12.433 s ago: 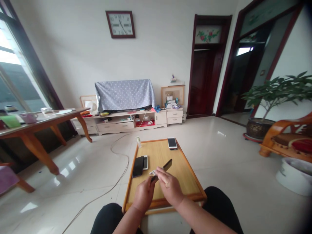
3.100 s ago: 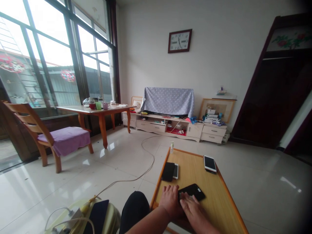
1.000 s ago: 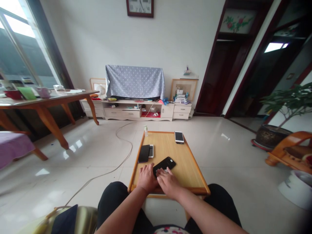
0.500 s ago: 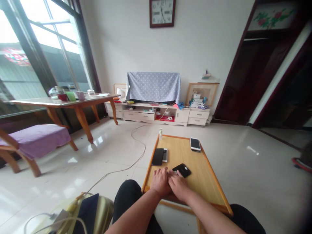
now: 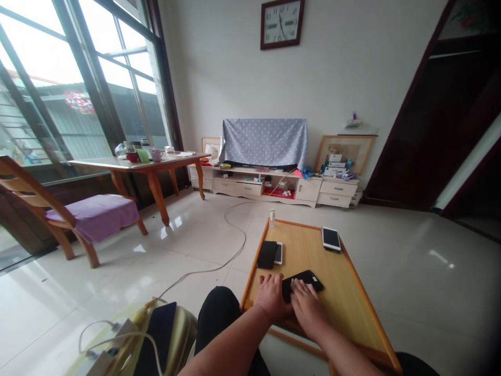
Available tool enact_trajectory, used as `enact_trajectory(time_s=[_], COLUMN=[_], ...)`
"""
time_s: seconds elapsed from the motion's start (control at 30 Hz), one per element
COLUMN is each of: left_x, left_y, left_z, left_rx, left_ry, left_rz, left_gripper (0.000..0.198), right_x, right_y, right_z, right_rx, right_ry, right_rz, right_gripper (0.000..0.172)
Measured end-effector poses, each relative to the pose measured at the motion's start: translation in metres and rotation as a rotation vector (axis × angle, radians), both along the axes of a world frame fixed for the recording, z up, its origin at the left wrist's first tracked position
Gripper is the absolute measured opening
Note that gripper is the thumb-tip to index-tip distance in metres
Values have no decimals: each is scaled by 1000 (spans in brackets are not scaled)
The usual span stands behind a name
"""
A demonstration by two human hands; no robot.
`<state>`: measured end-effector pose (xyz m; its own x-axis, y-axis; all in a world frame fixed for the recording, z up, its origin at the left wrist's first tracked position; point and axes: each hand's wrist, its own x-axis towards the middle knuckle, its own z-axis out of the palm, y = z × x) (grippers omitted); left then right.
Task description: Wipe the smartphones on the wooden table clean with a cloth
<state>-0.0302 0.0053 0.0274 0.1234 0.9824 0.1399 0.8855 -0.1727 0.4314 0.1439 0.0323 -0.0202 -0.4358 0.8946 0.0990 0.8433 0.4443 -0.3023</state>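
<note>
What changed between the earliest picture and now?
The black phone, then held up tilted between the hands, came down onto the table. The right hand now lies on it; the left hand is at its near end. The bottle and far-right white phone kept their places.

Black phone (image 5: pixel 306 278) partly hidden behind hands (image 5: pixel 308 305)

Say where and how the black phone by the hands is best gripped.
Probably by the long edges near the white label, from above right: the phone lies flat with its labelled end uncovered, while the right hand covers part of its near edge.
</note>
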Motion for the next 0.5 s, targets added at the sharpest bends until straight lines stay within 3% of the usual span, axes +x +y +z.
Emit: enact_trajectory(time_s=[0.1, 0.23, 0.3, 0.5], left_x=[-1, -1, -1, 1], left_y=[-1, -3, -3, -2], left_z=[2, 3, 4, 4], left_rx=[-11, -14, -10, -2], left_ry=[11, 19, 17, 24], left_rz=[-8, -11, -8, 1], left_gripper=[72, 79, 78, 73], right_x=[13, 44, 45, 18], right_y=[-5, 14, 15, -15], right_z=[-1, 0, -1, -8], right_rx=[-10, 22, 41, 41], right_ry=[24, -29, -55, 18], right_rz=[48, -210, -255, 103], right_gripper=[54, 56, 57, 56])
